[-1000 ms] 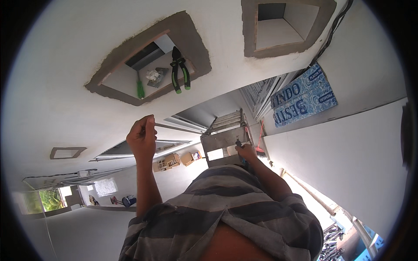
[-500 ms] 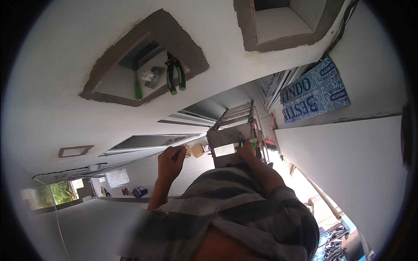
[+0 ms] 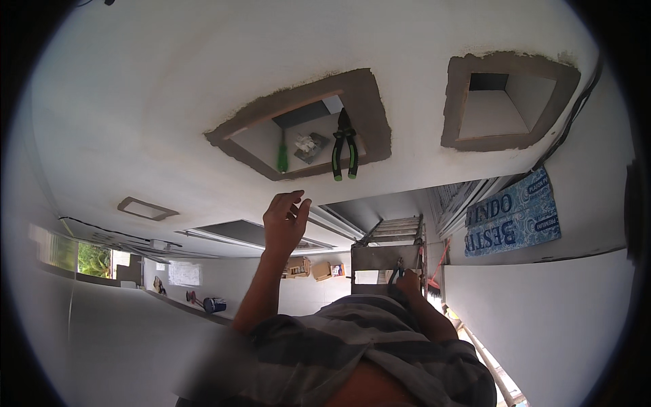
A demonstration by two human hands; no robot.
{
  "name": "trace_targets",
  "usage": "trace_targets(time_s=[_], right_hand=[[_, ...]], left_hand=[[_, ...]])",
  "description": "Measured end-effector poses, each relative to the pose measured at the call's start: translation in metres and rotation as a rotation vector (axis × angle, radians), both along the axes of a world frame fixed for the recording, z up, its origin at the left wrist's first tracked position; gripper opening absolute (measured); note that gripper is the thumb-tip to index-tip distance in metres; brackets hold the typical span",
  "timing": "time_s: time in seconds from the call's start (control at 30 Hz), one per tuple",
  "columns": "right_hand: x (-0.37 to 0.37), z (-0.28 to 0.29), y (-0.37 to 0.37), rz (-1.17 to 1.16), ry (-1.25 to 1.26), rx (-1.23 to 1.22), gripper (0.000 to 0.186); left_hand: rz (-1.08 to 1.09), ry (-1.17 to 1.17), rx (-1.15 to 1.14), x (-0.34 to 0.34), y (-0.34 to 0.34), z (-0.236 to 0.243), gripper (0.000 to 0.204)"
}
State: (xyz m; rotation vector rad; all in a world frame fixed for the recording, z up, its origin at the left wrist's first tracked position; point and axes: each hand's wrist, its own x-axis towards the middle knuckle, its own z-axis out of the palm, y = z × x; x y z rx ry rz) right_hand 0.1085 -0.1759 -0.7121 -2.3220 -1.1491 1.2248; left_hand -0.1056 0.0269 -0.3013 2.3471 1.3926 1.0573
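By the white wall (image 3: 169,88), the left hand (image 3: 286,218) had come nearer the pliers (image 3: 344,127) in the top-middle hole (image 3: 374,108), grip now apart, seemingly free; low, right of middle, the right hand (image 3: 409,282) clamped a dark tool (image 3: 397,272).

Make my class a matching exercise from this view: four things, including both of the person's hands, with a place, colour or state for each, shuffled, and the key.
Column one
1. left hand
2. right hand
3. green-striped pliers
4. patterned sheet

Column two
A. jutting over the edge of a framed opening
B. blue and white
C. raised, fingers bent, no tool in it
D. closed around a dark tool

Pairs: 1-C, 2-D, 3-A, 4-B
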Motion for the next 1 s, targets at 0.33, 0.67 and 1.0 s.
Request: trace_targets(time_s=[0.33,0.67,1.0], right_hand=[[0.070,0.025,-0.044,-0.192,-0.066,0.300,0.031],[0.078,0.013,-0.061,-0.390,0.043,0.344,0.028],[0.049,0.083,-0.032,-0.241,0.020,0.475,0.027]], left_hand=[[0.018,0.246,0.224,0.036,0.076,0.024,0.071],[-0.097,0.064,0.007,0.034,0.100,0.020,0.060],[-0.173,-0.658,-0.407,0.023,0.059,0.038,0.051]])
